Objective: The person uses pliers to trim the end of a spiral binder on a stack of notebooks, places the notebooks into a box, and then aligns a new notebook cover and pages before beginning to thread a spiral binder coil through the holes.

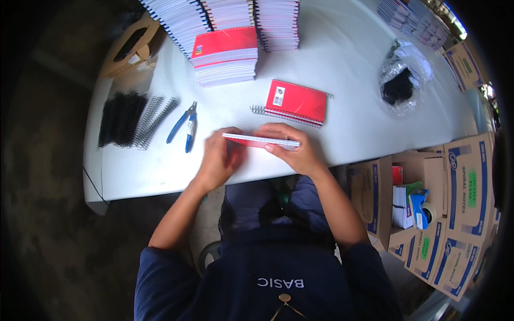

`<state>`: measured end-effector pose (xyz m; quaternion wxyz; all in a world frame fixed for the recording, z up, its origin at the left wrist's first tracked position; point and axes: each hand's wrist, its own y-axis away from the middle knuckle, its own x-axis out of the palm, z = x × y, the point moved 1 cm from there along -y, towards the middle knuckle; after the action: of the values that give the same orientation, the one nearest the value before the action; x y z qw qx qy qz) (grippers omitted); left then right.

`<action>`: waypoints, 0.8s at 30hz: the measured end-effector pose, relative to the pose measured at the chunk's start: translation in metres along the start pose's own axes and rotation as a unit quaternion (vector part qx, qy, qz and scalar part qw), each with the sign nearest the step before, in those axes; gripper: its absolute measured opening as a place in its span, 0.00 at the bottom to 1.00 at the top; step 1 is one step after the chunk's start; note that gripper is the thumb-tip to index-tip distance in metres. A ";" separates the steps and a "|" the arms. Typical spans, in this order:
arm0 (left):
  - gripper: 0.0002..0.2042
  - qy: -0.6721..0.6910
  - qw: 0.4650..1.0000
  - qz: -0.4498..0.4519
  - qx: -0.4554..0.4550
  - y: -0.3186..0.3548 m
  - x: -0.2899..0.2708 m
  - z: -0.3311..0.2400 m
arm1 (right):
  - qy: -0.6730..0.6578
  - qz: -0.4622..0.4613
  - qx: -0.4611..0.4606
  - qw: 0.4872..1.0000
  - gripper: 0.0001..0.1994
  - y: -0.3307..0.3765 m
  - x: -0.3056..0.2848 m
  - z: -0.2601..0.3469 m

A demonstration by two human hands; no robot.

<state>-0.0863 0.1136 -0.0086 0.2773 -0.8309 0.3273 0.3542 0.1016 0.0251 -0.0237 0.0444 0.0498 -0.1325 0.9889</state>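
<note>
Over the near part of the table I hold a thin red-covered notebook (251, 142) on edge, its white page edges facing up. My right hand (294, 152) pinches its right part, thumb on the near side and fingers behind. At the left end my left hand (218, 158) curls around it, slightly blurred, its far fingertips partly hidden. Just beyond lie red notebooks (302, 101) with wire coils sticking out past their edges. To the left of my left hand rest blue-handled cutting pliers (184, 125) and a pile of black spiral coils (128, 119).
A stack of red notebooks (226, 56) stands at the back, before taller stacks of bound notebooks (276, 24). At the far right sits a plastic bag (404, 80) with black contents. Cardboard boxes (466, 187) and a blue tape dispenser (420, 208) are right of the table (342, 144).
</note>
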 end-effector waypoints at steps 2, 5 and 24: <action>0.19 -0.162 0.982 -0.089 0.028 -0.013 -0.028 0.045 | 0.047 0.012 -0.010 0.999 0.17 -0.003 -0.006 0.000; 0.15 -0.409 0.870 -0.250 -0.116 -0.027 -0.078 0.101 | 0.096 0.010 0.009 0.995 0.13 -0.003 -0.008 0.004; 0.20 0.119 0.977 -0.020 -0.175 -0.026 -0.082 0.043 | 0.082 -0.038 -0.018 0.996 0.14 -0.002 -0.014 -0.002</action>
<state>-0.1281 0.1881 0.0349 0.0935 -0.9091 0.2748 0.2987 0.1157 0.0267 -0.0265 0.0931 -0.0273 -0.1439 0.9848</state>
